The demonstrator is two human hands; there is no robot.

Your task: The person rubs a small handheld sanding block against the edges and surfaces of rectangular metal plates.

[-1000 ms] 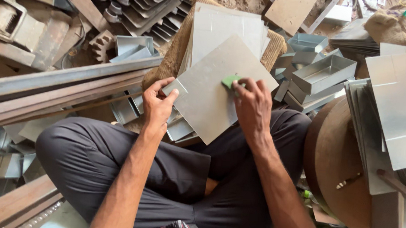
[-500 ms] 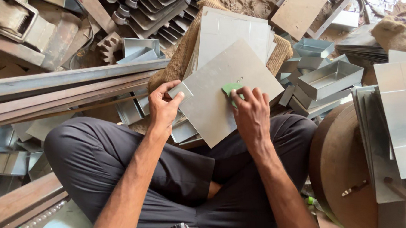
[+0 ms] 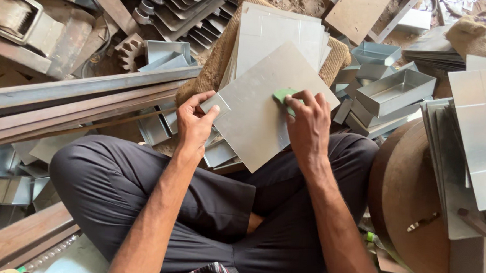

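Far left lie long steel bars [image 3: 62,96] with folded tin offcuts under them. Next comes the left hand [image 3: 195,123], closed in a pinch on the notched left corner of the sheet [image 3: 255,106], thumb on top and fingers curled beneath. The sheet rests tilted over the sitter's crossed legs, its far corner lying on a stack of like sheets [image 3: 282,30] that sits on burlap. It is a square of dull grey galvanised metal, flat and faintly mottled, with small notches cut at the corners. I'd judge it light and stiff, springy if held at one corner only, slick on its face and sharp along the cut edges, so best gripped near two corners with fingers kept off the rim. The right hand [image 3: 309,126] lies on the sheet, fingertips closed on a small green pad [image 3: 283,94] pressed to the metal. Rightward sit folded tin trays [image 3: 392,91], then a round wooden block [image 3: 411,206] and more sheets [image 3: 482,127]
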